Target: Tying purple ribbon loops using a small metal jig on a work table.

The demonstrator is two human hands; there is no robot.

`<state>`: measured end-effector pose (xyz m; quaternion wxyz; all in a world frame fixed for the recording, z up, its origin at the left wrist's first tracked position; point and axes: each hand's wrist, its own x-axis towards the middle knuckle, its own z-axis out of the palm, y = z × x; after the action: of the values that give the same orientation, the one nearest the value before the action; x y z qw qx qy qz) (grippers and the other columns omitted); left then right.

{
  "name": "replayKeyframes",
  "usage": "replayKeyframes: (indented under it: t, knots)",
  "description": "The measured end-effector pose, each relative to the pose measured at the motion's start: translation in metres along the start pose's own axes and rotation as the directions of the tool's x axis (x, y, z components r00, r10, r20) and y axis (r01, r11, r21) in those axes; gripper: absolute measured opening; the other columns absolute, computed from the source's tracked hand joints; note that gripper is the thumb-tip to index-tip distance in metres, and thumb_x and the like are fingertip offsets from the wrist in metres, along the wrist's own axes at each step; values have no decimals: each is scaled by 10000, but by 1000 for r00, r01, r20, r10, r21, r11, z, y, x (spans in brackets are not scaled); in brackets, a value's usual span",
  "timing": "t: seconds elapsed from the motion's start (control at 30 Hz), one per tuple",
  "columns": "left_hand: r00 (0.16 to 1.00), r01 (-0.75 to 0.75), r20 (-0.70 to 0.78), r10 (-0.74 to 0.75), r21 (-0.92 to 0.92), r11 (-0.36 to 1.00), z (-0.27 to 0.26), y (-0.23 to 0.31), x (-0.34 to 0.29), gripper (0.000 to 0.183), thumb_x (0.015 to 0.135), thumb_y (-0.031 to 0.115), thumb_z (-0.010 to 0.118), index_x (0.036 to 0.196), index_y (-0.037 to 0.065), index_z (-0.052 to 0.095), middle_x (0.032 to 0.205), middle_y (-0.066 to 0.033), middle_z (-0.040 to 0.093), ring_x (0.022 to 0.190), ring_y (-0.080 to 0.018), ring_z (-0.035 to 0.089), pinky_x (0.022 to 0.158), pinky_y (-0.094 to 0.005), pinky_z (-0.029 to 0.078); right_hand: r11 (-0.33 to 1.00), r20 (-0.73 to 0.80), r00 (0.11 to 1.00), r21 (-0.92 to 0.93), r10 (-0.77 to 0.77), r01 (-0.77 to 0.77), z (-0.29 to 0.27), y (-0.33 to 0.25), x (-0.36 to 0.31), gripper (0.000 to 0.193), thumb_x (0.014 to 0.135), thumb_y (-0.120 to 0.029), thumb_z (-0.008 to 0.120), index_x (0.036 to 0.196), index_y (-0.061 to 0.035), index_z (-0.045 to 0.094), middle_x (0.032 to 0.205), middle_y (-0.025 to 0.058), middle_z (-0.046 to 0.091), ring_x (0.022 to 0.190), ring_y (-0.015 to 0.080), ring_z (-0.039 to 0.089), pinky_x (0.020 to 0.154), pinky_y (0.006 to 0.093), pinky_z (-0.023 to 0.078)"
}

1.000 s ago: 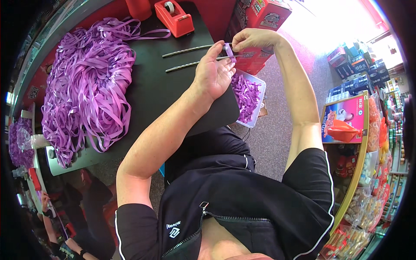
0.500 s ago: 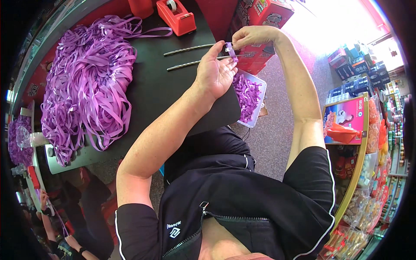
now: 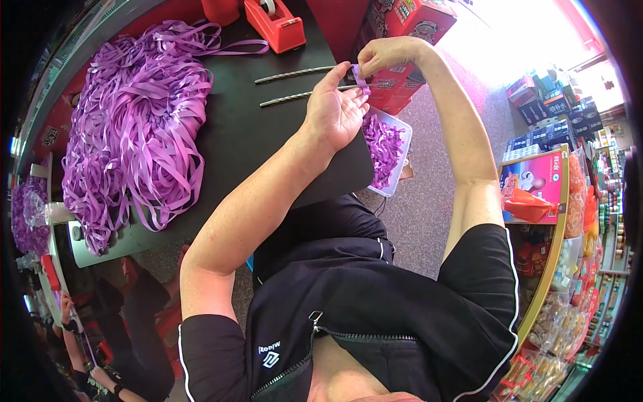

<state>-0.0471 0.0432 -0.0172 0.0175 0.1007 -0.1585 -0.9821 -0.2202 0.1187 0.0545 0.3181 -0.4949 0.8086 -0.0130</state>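
My left hand (image 3: 333,110) and my right hand (image 3: 386,55) meet above the right edge of a black table (image 3: 261,141). Both pinch a short piece of purple ribbon (image 3: 360,78) between their fingertips. Just below the hands a white tray (image 3: 399,161) holds small folded purple ribbon pieces. A big heap of loose purple ribbon (image 3: 130,127) lies on the table to the left. Two thin twisted metal rods (image 3: 295,84) lie on the table near my left hand.
A red tape dispenser (image 3: 274,23) stands at the table's far edge beside a red cup (image 3: 220,9). Red boxes (image 3: 402,30) sit behind my hands. Shop shelves with packaged goods (image 3: 562,201) line the right side. Another ribbon bundle (image 3: 27,214) lies at far left.
The hands stay together over the tray, working the ribbon piece; my left thumb has shifted slightly along it. The view has drifted a little.
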Motion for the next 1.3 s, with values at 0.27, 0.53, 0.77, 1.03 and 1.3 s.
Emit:
replayKeyframes:
  t: [0.27, 0.53, 0.77, 1.03, 1.3]
  knots:
    - [1000, 2, 1, -2, 9, 1000, -1, -1, 1, 538, 930, 292, 544, 1397, 119, 340, 1496, -370, -1, 1431, -438, 11, 1162, -478, 15, 991, -83, 994, -108, 72, -80, 8, 5, 9, 381, 795, -382, 649, 845, -6, 682, 728, 55, 638, 699, 153, 594, 622, 314, 454]
    - [1000, -6, 7, 6, 14, 1000, 0, -1, -1, 510, 936, 296, 530, 1386, 134, 353, 1492, -373, 13, 1429, -439, 12, 1159, -484, 19, 993, -314, 949, -91, 38, -70, 24, 2, -14, 406, 782, -389, 693, 901, -1, 693, 836, 113, 690, 773, 200, 647, 706, 330, 490]
    - [999, 3, 38, -3, 4, 1000, 4, -4, -2, 517, 939, 309, 525, 1391, 154, 327, 1494, -365, 41, 1428, -433, 40, 1161, -482, 24, 697, -539, 753, 701, 377, 153, 88, 78, -8, 290, 859, -319, 639, 937, -51, 715, 741, 4, 626, 606, 96, 521, 550, 261, 412]
    - [1000, 9, -6, -9, -28, 1000, 0, -1, -2, 498, 941, 304, 528, 1369, 117, 354, 1501, -350, 65, 1433, -411, 69, 1167, -458, 32, -501, -489, 872, 754, 4, 425, 168, 49, 61, 364, 910, -166, 585, 1238, -18, 531, 938, 86, 669, 743, 169, 659, 693, 304, 575]
    - [998, 33, 57, -33, 6, 999, -2, 1, -4, 419, 965, 328, 461, 1327, 120, 414, 1487, -287, 215, 1402, -355, 208, 1154, -442, 116, -778, -487, 873, 559, -29, 286, 176, 43, 85, 302, 924, -186, 592, 1172, -16, 555, 795, 19, 635, 619, 68, 610, 530, 183, 525]
